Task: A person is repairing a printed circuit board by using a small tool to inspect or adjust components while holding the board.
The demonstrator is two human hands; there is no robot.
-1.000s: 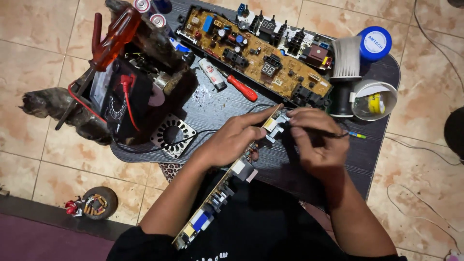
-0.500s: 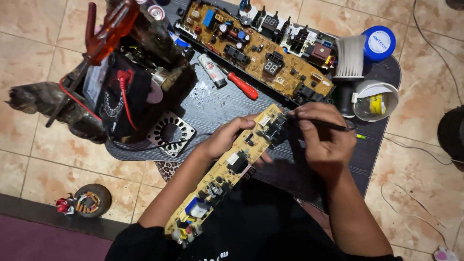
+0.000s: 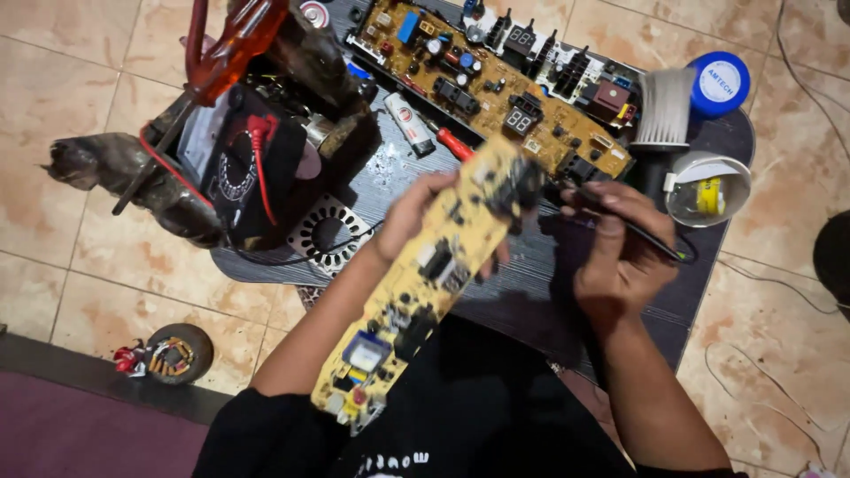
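A long, narrow yellow circuit board (image 3: 425,283) lay slanted above the person's lap, component side up, studded with dark chips, a white-and-blue block and a small red part near its lower end. The left hand (image 3: 416,217) gripped the board near its upper end, thumb along one long edge and fingertips curled around the opposite edge from beneath, fingers closed on it; most of that hand was hidden behind the board. Just right of the board's upper end, the right hand (image 3: 620,252) pinched a thin dark tool (image 3: 651,239), fingers together around its shaft, with the tip aimed toward the board's top corner; whether the tip touched the board could not be made out. Beyond the board's upper end sat a dark, grained tabletop (image 3: 522,265). On it, farther from the board, lay a second, larger tan circuit board (image 3: 496,84) crowded with black and coloured parts. To the upper left of the held board stood a black multimeter (image 3: 243,164) with red leads and a round slotted metal grille (image 3: 326,232). To the upper right were a white ribbed object (image 3: 664,106), a blue-lidded round tin (image 3: 719,84) and a white cup (image 3: 708,188) holding something yellow. Tan glossy floor tiles (image 3: 62,80) surrounded everything.
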